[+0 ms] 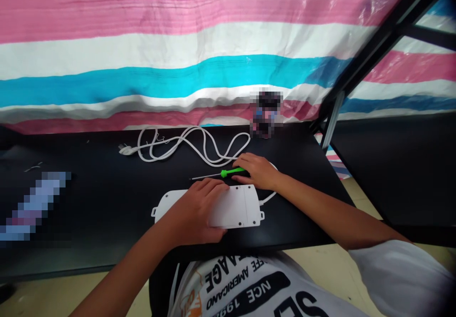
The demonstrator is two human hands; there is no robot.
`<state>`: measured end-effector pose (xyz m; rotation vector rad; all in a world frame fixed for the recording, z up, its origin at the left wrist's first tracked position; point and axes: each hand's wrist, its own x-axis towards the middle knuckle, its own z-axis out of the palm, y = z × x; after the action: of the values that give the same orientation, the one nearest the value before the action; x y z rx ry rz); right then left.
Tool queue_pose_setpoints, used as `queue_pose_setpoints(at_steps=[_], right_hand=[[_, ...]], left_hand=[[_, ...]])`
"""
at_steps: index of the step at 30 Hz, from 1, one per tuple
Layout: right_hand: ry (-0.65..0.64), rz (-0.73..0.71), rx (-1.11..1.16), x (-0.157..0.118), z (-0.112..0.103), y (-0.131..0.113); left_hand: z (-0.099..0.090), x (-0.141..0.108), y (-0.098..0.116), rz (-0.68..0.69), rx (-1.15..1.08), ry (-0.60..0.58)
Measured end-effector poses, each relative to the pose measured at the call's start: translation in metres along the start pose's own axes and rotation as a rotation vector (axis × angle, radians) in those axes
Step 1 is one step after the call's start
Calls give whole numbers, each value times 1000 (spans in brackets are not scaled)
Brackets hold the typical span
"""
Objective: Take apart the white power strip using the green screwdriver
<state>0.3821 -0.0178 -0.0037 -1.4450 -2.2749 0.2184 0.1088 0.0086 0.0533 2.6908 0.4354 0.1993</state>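
Gripping hands (199, 208) hold a white, dark-screwed power strip (233, 208) and, separately, a screwdriver (223, 173).

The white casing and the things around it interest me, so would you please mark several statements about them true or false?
1. The left hand lies across the white casing. True.
2. The right hand is on the plug. False: it holds the handle of the screwdriver.
3. The screwdriver's tip points to the person's left. True.
4. The cord leaves the casing's left end. False: it leaves the right end.
5. The plug lies beyond the casing, to its left. True.
6. The screwdriver lies on top of the casing. False: it is just beyond the casing's far edge.
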Motion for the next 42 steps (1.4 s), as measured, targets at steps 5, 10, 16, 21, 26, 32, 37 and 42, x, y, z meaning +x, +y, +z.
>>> queue_pose_setpoints(at_steps=[5, 10, 16, 21, 26, 32, 37, 42], right_hand=[[30, -10, -29, -1, 5, 1], [31, -13, -25, -1, 3, 0], [20, -9, -16, 0, 6, -2], [1, -13, 63, 1, -21, 0], [-104, 121, 276, -18, -74, -23], [-264, 132, 193, -45, -56, -69], [-201, 83, 151, -49, -41, -76], [-158, 43, 152, -48, -37, -77]], left_hand=[[-2, -1, 0, -34, 4, -36], [-4, 0, 3, -87, 24, -111], [-11, -2, 8, -97, 137, -172], [-15, -4, 8, -113, 149, -205], [-15, 1, 5, -102, 137, -195], [-12, -1, 3, -67, 135, -130], [-17, -35, -11, -135, 223, -76], [-20, -68, -24, -170, 264, -13]])
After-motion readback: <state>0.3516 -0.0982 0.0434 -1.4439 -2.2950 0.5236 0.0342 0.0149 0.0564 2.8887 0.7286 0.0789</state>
